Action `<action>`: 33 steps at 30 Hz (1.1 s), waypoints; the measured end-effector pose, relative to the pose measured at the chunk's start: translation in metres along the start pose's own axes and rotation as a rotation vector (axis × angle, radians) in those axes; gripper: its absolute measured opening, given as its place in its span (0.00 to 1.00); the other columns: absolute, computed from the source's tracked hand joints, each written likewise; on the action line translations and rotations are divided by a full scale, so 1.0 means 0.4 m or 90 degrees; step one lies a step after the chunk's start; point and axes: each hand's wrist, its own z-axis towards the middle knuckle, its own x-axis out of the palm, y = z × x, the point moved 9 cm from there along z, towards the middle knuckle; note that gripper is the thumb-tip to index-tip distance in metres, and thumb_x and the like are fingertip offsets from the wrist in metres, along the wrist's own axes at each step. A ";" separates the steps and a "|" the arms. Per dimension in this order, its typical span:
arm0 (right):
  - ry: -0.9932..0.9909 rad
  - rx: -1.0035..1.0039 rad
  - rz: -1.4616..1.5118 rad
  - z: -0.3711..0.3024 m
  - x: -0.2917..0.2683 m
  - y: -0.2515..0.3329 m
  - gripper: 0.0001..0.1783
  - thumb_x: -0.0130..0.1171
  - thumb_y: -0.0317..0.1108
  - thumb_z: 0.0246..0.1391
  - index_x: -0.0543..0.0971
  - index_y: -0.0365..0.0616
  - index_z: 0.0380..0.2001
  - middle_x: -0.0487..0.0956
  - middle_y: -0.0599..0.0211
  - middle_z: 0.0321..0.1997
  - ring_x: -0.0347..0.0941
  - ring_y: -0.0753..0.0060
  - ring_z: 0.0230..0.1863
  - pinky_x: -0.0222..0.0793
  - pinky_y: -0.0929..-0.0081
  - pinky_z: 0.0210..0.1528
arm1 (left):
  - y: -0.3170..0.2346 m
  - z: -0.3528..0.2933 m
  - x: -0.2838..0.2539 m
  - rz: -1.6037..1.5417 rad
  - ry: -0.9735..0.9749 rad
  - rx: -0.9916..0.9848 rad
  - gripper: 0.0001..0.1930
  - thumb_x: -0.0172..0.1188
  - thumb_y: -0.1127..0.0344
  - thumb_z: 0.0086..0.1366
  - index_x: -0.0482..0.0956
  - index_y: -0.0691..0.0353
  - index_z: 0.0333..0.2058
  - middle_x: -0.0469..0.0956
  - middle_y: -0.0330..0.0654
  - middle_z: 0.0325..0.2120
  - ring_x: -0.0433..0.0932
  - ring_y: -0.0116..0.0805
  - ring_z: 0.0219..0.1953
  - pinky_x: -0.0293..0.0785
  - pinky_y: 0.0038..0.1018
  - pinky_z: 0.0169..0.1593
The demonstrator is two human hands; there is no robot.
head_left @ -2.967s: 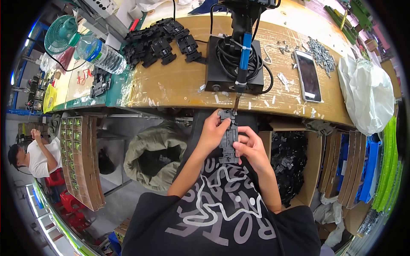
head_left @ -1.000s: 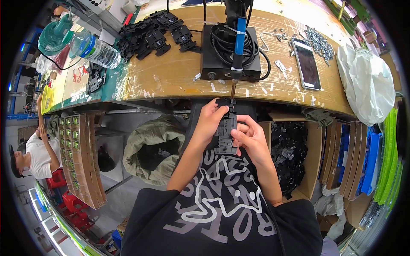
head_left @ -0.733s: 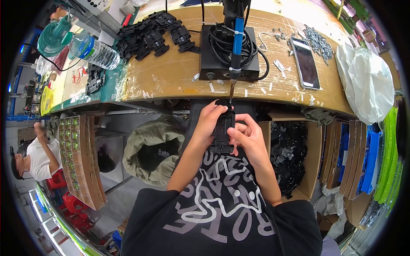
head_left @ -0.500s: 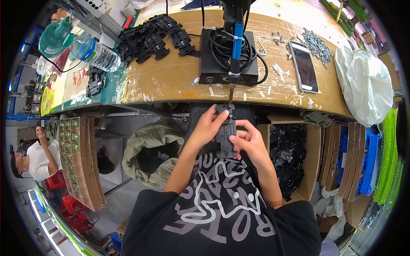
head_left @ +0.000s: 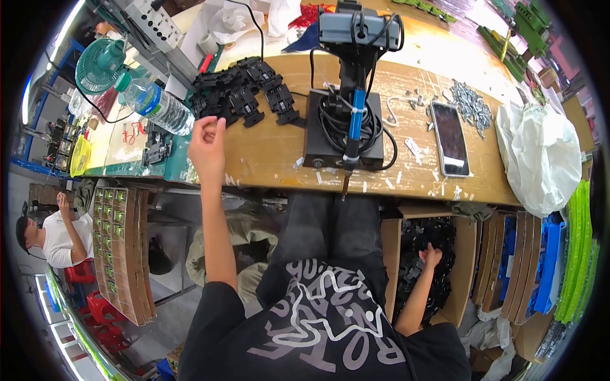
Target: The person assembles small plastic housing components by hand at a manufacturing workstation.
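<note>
My left hand (head_left: 207, 147) is raised over the table's front left, at the near edge of a pile of black plastic parts (head_left: 244, 101). Its fingers are loosely curled, with a gap at the tips and nothing visible between them. Down at the right, my right hand (head_left: 431, 256) reaches into a cardboard box (head_left: 467, 270) holding many small black plastic pieces (head_left: 424, 236). Its fingers are apart among the pieces, and no held piece can be made out. Between the hands, a blue and black electric screwdriver (head_left: 356, 120) hangs upright, its bit pointing down past the table edge.
Behind the screwdriver stands a black base (head_left: 312, 143) with coiled cable. A phone (head_left: 450, 140), loose screws (head_left: 470, 105) and a white bag (head_left: 537, 152) lie to the right. A water bottle (head_left: 155, 105) and green fan (head_left: 101, 65) stand left. Another person (head_left: 60, 235) sits far left.
Both hands have parted from the black part held under the screwdriver. My left hand moved up-left to the pile, my right down-right into the box. The view has shifted, showing more of the table's back.
</note>
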 end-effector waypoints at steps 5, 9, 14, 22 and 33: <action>-0.030 0.113 0.150 0.094 -0.068 -0.145 0.14 0.60 0.28 0.42 0.64 0.38 0.16 0.66 0.63 0.13 0.64 0.68 0.10 0.75 0.61 0.16 | -0.028 0.111 0.006 0.209 -0.099 0.147 0.12 0.60 0.62 0.49 0.72 0.61 0.31 0.71 0.39 0.25 0.69 0.34 0.30 0.65 0.27 0.35; -0.055 0.071 0.179 0.153 -0.182 -0.128 0.26 0.61 0.33 0.42 0.60 0.40 0.43 0.71 0.55 0.28 0.70 0.58 0.24 0.75 0.59 0.24 | 0.023 0.134 0.092 0.388 -0.075 0.245 0.17 0.61 0.58 0.47 0.71 0.59 0.35 0.67 0.42 0.35 0.64 0.42 0.42 0.61 0.35 0.45; -0.173 -0.419 0.175 -0.228 -0.094 0.457 0.17 0.53 0.29 0.50 0.66 0.39 0.44 0.71 0.59 0.33 0.70 0.72 0.27 0.72 0.77 0.25 | 0.043 0.112 0.070 0.472 -0.120 0.238 0.22 0.59 0.53 0.48 0.72 0.60 0.39 0.67 0.43 0.41 0.62 0.44 0.46 0.58 0.37 0.49; 0.073 -0.708 0.050 -0.628 0.245 1.033 0.11 0.50 0.27 0.52 0.71 0.36 0.40 0.72 0.66 0.36 0.69 0.78 0.33 0.68 0.82 0.34 | 0.054 0.131 0.062 0.470 -0.129 0.264 0.14 0.59 0.57 0.46 0.75 0.54 0.32 0.71 0.39 0.32 0.67 0.42 0.40 0.61 0.38 0.43; 0.298 -0.868 -0.446 -0.479 0.695 1.223 0.14 0.47 0.18 0.37 0.75 0.36 0.32 0.76 0.55 0.30 0.73 0.61 0.33 0.67 0.73 0.38 | 0.069 0.129 0.086 0.344 -0.083 0.243 0.13 0.58 0.62 0.48 0.72 0.59 0.32 0.71 0.45 0.35 0.67 0.46 0.41 0.61 0.36 0.46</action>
